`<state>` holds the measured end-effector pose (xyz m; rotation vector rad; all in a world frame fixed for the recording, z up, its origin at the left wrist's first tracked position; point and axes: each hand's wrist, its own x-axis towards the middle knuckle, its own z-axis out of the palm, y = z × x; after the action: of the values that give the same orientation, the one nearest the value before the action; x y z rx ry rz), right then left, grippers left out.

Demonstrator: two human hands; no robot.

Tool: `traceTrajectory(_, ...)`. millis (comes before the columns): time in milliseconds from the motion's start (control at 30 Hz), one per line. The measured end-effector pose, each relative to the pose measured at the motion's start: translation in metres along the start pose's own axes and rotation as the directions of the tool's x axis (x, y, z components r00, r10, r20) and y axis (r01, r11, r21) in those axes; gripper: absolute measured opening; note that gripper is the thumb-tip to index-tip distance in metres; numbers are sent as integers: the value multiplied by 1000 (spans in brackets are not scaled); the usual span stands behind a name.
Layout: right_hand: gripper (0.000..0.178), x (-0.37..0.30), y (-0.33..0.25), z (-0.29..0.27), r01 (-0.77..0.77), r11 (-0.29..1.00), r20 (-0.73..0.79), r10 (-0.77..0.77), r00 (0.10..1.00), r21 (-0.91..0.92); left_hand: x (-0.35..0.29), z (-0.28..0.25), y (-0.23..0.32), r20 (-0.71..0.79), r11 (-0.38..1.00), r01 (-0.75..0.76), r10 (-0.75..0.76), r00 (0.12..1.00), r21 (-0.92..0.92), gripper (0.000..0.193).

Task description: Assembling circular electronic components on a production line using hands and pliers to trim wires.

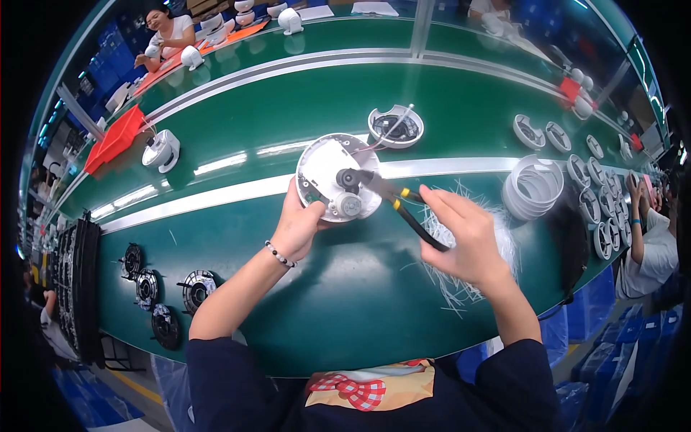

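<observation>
My left hand (297, 222) is closed around the lower left rim of a round white plastic housing (320, 167), its open side facing me. Inside the housing sit a dark round part (348, 179) and a small round motor-like part (348, 206). In my right hand (464, 234) are pliers or cutters (414, 223) with black and yellow handles; their blurred jaws are at the housing's right side, near the dark part. Thin wires run from the housing to a white half-shell (395, 127) with a black inside, lying just beyond it.
White cable ties (468, 268) lie heaped beneath my right hand. Stacked white rings (533, 189) stand to the right, with several round white shells (603, 205) farther over. Black round parts (147, 289) lie at left. A red tray (115, 140) and white unit (161, 150) sit far left.
</observation>
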<state>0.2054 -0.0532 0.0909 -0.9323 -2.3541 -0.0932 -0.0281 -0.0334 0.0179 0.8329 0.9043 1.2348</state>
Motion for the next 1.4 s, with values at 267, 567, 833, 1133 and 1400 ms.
traceTrajectory(267, 60, -32, -15, -16, 41, 901, 176, -129, 976, 432, 11, -2, -6, -19, 1000, -16, 16, 1000, -7, 58)
traceTrajectory(567, 61, -49, -48, 37, -31, 800, 283, -175, 943, 599, 146, -35, -12, -85, 876, -40, 0, 996, -480, 28)
traceTrajectory(833, 67, -77, -47, 66, -139, 785, 303, -65, 951, 604, 156, -85, 14, -291, 954, 181, -248, 924, -237, 66)
traceTrajectory(1133, 68, -92, -51, 85, -191, 747, 373, -81, 924, 636, -78, -134, 72, 345, 548, 198, -727, 594, 813, 22)
traceTrajectory(1400, 69, -73, -58, 89, -278, 607, 350, 0, 937, 744, -184, -136, 10, 234, 363, 354, -904, 358, 862, 28)
